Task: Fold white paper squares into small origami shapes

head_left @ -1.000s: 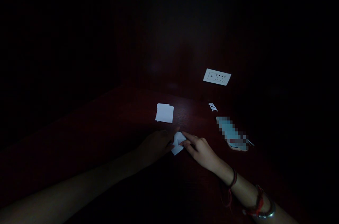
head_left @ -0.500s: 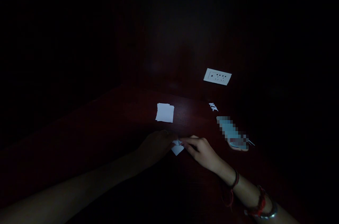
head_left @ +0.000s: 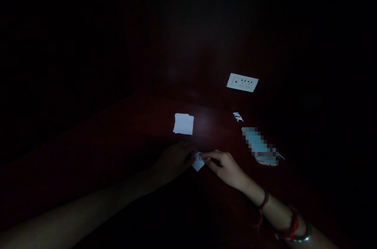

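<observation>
The right hand (head_left: 228, 168) is curved over the counter (head_left: 138, 123), its index finger and thumb brought together on the right edge of a small piece of folded white paper (head_left: 198, 165). The left hand (head_left: 174, 162) lies in deep shadow at the paper's left edge, fingers bent, fingertips against it; whether they grip it or only press cannot be told. The paper rests between the two hands, a pointed corner toward the person and a crease line crossing it near the fingertips.

On the right wrist is a dark red cord bracelet (head_left: 266, 198) with hanging ends; farther up the forearm sit a red braided bracelet (head_left: 294, 223) and a silver bangle (head_left: 304, 237), side by side.

Just beyond the hands lies a loosely squared stack of white paper sheets (head_left: 183, 124). To the right, a smartphone (head_left: 259, 147) lies at a slant, its screen pixelated, with a thin white strip (head_left: 282, 156) by its far side. Past it are torn paper scraps (head_left: 238, 117), and above them a white socket plate (head_left: 242, 83) on the dark wall (head_left: 191, 60).
</observation>
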The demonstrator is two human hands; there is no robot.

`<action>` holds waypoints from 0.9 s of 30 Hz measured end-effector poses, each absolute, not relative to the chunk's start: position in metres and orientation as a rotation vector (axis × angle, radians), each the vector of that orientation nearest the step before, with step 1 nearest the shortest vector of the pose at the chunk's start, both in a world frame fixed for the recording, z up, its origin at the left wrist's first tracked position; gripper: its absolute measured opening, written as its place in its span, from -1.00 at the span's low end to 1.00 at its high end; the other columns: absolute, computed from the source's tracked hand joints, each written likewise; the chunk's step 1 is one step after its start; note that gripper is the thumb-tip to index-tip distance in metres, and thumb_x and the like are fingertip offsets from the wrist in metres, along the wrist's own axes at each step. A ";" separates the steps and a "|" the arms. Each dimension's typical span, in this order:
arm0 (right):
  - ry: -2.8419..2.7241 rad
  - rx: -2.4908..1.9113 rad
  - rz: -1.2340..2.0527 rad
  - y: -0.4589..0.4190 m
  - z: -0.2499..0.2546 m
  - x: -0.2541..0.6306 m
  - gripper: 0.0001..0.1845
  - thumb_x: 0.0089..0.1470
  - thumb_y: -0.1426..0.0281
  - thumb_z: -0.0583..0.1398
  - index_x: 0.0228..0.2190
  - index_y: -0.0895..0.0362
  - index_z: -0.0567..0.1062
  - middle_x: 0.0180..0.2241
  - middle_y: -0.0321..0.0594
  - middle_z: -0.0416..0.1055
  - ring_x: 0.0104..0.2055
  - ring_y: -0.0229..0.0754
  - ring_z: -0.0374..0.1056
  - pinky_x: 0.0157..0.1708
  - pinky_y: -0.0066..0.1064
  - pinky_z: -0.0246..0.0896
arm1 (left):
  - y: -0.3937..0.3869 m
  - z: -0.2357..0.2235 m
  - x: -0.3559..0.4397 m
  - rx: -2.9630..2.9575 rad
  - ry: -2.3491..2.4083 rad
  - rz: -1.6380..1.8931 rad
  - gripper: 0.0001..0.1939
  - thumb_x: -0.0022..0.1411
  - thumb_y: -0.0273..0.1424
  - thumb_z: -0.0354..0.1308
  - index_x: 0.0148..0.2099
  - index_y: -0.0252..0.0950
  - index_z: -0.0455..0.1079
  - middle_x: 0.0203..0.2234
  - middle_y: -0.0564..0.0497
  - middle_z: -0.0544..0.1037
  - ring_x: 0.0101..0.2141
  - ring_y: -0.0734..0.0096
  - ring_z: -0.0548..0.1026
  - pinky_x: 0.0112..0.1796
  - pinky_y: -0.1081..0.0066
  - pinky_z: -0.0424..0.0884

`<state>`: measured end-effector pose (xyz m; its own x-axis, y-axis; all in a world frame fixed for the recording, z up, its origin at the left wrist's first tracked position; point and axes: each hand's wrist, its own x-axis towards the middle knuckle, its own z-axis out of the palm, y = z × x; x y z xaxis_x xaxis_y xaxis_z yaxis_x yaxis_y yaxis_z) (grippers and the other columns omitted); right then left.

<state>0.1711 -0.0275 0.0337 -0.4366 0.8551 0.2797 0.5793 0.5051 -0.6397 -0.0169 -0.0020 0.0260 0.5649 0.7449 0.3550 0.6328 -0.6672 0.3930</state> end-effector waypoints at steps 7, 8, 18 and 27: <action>-2.096 -1.165 0.685 -0.029 0.035 0.170 -0.69 -0.01 0.50 0.03 -0.18 0.12 0.37 -0.32 -0.24 0.42 -0.30 -0.27 0.33 -0.26 -0.43 0.21 | 0.000 0.023 -0.018 2.541 1.161 0.781 -0.84 0.11 -0.47 -0.04 -0.21 -0.27 0.27 -0.33 0.05 0.38 -0.32 0.40 0.34 -0.29 0.40 0.25; -2.096 -1.173 0.679 -0.029 0.036 0.170 -0.70 -0.01 0.49 0.03 -0.19 0.12 0.38 -0.32 -0.24 0.42 -0.30 -0.27 0.33 -0.27 -0.43 0.21 | 0.001 0.022 -0.018 2.537 1.159 0.782 -0.84 0.11 -0.47 -0.04 -0.21 -0.27 0.27 -0.33 0.05 0.38 -0.32 0.40 0.34 -0.28 0.40 0.25; -2.148 -1.214 0.579 -0.029 0.035 0.170 -0.72 -0.03 0.49 0.05 -0.25 0.09 0.44 -0.34 -0.24 0.42 -0.33 -0.26 0.32 -0.30 -0.44 0.19 | 0.003 0.027 -0.018 2.367 1.014 0.756 -0.80 0.06 -0.44 0.02 -0.21 -0.28 0.29 -0.34 0.06 0.40 -0.32 0.43 0.35 -0.30 0.45 0.25; -2.118 -1.166 0.607 -0.029 0.037 0.168 -0.80 -0.03 0.47 0.07 -0.37 0.12 0.47 -0.40 -0.26 0.43 -0.36 -0.29 0.32 -0.31 -0.48 0.19 | 0.003 0.033 -0.017 2.209 1.032 0.766 -0.86 0.09 -0.45 -0.03 -0.25 -0.29 0.27 -0.43 0.09 0.41 -0.40 0.48 0.38 -0.41 0.50 0.28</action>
<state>0.1675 -0.0293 0.0371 -0.4040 0.8609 0.3091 0.5669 0.5008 -0.6540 -0.0168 0.0029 0.0333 0.5364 0.8055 0.2520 0.4742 -0.5346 0.6995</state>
